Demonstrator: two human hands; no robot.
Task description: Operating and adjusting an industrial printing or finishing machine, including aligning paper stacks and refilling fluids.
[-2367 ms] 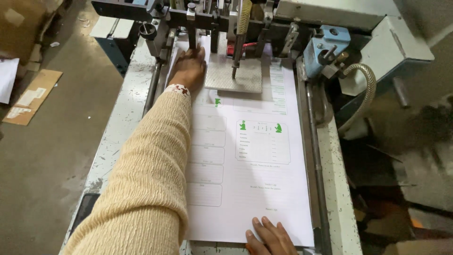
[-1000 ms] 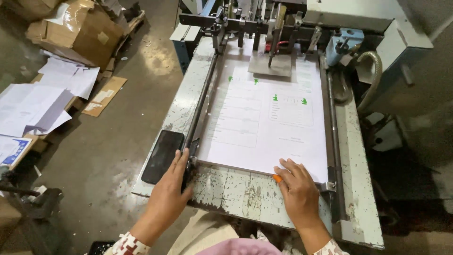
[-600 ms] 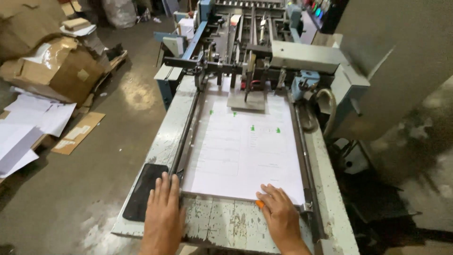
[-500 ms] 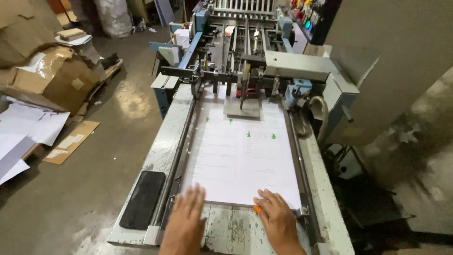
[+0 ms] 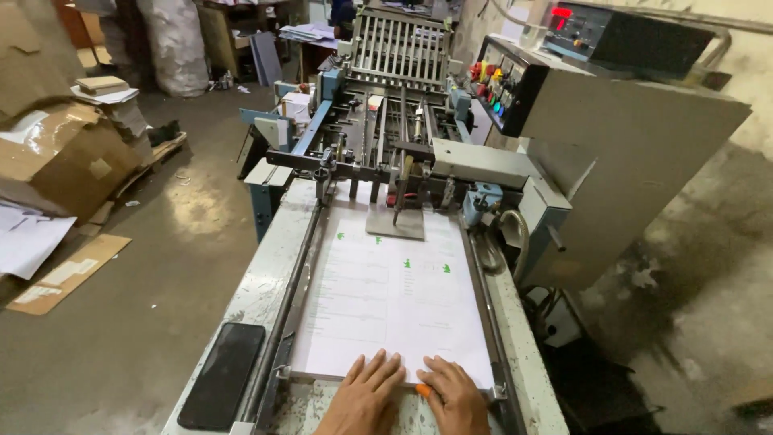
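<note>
Resting flat, left hand (image 5: 364,396) and right hand (image 5: 456,395) lay open-palmed on the near edge of the paper stack (image 5: 392,300), gripping nothing. Stack sat between the feed table (image 5: 266,294) rails: thin, floppy, slippery sheets, probably best squared from the edges. Phone (image 5: 222,374) lay left; feeder head (image 5: 396,221) beyond.

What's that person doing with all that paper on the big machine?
A person has both hands flat at the near edge of a paper stack lying on the machine's feed table. The left hand and right hand sit side by side, fingers spread on the sheets, with a small orange bit between them. A metal plate rests on the far end of the stack. A dark phone lies on the table's left edge.
</note>
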